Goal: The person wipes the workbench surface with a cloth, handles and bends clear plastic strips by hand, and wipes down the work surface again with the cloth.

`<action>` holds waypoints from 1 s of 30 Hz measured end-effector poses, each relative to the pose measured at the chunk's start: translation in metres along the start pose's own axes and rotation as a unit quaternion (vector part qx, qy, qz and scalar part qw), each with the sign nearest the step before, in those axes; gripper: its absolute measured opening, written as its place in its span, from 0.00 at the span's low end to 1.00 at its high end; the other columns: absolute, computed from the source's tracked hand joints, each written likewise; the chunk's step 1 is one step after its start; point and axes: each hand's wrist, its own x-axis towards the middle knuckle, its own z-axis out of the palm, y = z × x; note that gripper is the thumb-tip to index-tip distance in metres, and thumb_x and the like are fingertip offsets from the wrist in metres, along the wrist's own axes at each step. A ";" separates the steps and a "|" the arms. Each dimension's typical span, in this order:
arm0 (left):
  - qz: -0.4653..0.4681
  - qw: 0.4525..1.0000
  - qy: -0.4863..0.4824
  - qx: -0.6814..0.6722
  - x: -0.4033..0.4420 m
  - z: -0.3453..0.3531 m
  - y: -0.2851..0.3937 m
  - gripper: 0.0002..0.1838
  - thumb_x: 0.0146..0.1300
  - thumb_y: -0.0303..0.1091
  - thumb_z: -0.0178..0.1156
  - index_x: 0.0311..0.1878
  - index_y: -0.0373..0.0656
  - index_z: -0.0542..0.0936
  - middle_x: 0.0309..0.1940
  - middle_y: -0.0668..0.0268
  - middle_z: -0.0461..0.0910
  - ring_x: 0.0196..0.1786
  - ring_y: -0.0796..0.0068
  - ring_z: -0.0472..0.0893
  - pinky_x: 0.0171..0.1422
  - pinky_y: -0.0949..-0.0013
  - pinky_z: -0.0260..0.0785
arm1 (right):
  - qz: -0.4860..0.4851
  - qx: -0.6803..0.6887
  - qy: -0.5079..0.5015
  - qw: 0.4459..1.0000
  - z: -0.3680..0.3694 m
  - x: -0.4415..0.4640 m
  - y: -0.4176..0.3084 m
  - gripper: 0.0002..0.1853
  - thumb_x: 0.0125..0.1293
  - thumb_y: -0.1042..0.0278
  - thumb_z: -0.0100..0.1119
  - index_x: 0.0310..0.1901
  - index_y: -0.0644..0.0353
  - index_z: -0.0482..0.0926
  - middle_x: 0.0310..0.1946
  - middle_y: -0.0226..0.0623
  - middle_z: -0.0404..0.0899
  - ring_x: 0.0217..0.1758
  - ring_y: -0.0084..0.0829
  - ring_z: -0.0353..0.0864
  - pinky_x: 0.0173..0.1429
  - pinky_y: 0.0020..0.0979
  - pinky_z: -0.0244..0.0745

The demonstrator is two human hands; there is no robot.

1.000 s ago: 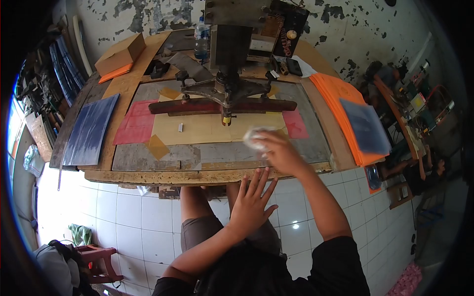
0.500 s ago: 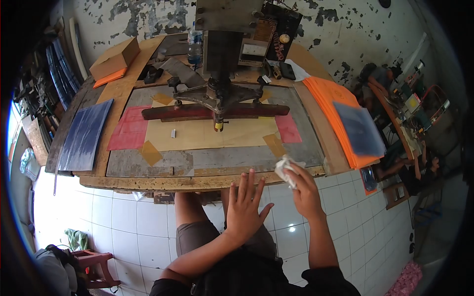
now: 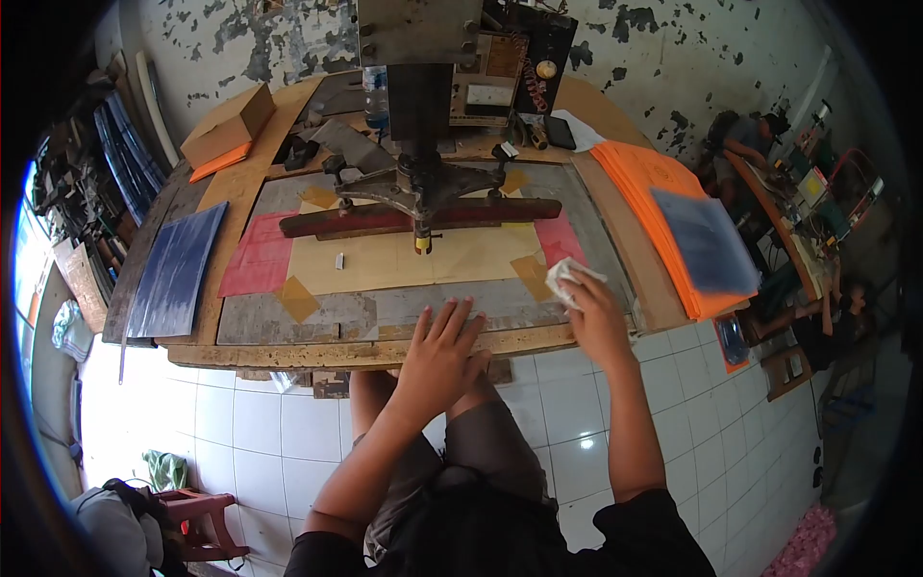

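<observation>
My right hand point(image 3: 593, 313) holds a crumpled white cloth point(image 3: 573, 281) over the right front part of the grey work board point(image 3: 461, 313). My left hand point(image 3: 437, 356) lies with fingers spread at the wooden front edge point(image 3: 269, 354). Between and beyond them is a yellowish sheet point(image 3: 385, 269), held by brown tape, with pink pieces point(image 3: 258, 255) at its ends. A small white piece point(image 3: 339, 261) lies on the sheet. Above it hangs a metal press head with a dark red bar point(image 3: 336, 220).
Clear plastic sheets point(image 3: 181, 274) lie at the left. Orange sheets point(image 3: 663, 231) with more clear plastic point(image 3: 705, 240) are at the right. A cardboard box point(image 3: 228, 125) stands back left. Two other people point(image 3: 750, 135) are at the far right. A red stool point(image 3: 200, 519) stands lower left.
The right hand with the cloth has moved right from over the sheet, out past the edge and back over the board. My left hand has shifted left onto the front edge.
</observation>
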 end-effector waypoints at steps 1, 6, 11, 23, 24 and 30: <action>-0.008 1.000 0.000 0.014 -0.001 0.003 -0.004 0.32 0.77 0.49 0.64 0.78 0.43 0.76 0.81 0.50 0.71 0.83 0.44 0.68 0.88 0.37 0.55 | -0.024 0.022 -0.008 0.999 0.005 0.001 -0.016 0.26 0.67 0.80 0.68 0.67 0.55 0.85 0.71 0.41 0.81 0.75 0.51 0.78 0.79 0.50 0.75; -0.035 0.998 -0.043 0.022 -0.015 0.001 0.010 0.37 0.79 0.50 0.61 0.85 0.43 0.68 0.88 0.50 0.62 0.89 0.44 0.61 0.90 0.35 0.50 | -0.165 0.077 -0.073 0.981 0.036 0.023 -0.049 0.26 0.67 0.77 0.69 0.68 0.55 0.85 0.74 0.41 0.80 0.75 0.49 0.78 0.81 0.50 0.73; -0.045 0.998 -0.038 0.030 -0.016 -0.002 0.019 0.37 0.79 0.50 0.61 0.85 0.43 0.69 0.88 0.51 0.62 0.88 0.45 0.62 0.89 0.36 0.52 | -0.029 -0.026 0.003 0.999 0.063 0.071 0.010 0.25 0.67 0.74 0.70 0.67 0.56 0.86 0.75 0.42 0.79 0.76 0.48 0.78 0.80 0.51 0.73; -0.115 0.991 0.002 0.061 -0.033 -0.003 0.042 0.40 0.77 0.60 0.62 0.82 0.44 0.73 0.87 0.51 0.64 0.86 0.47 0.65 0.84 0.34 0.58 | 0.066 -0.031 0.016 0.997 -0.005 -0.003 -0.002 0.25 0.66 0.81 0.67 0.65 0.56 0.87 0.74 0.40 0.80 0.76 0.49 0.77 0.81 0.48 0.73; -0.122 0.991 0.002 0.059 -0.032 -0.003 0.045 0.39 0.77 0.60 0.61 0.82 0.44 0.73 0.86 0.50 0.64 0.86 0.45 0.65 0.84 0.34 0.58 | 0.098 -0.040 0.037 0.994 -0.012 -0.010 0.017 0.27 0.65 0.83 0.68 0.66 0.55 0.87 0.74 0.41 0.79 0.77 0.50 0.77 0.81 0.48 0.73; -0.145 0.985 0.012 0.094 -0.026 -0.001 0.056 0.40 0.76 0.62 0.61 0.80 0.42 0.75 0.85 0.47 0.66 0.81 0.43 0.70 0.77 0.38 0.62 | 0.026 -0.027 0.013 0.999 -0.010 -0.045 -0.033 0.32 0.62 0.82 0.71 0.69 0.54 0.84 0.76 0.39 0.78 0.80 0.51 0.74 0.82 0.50 0.71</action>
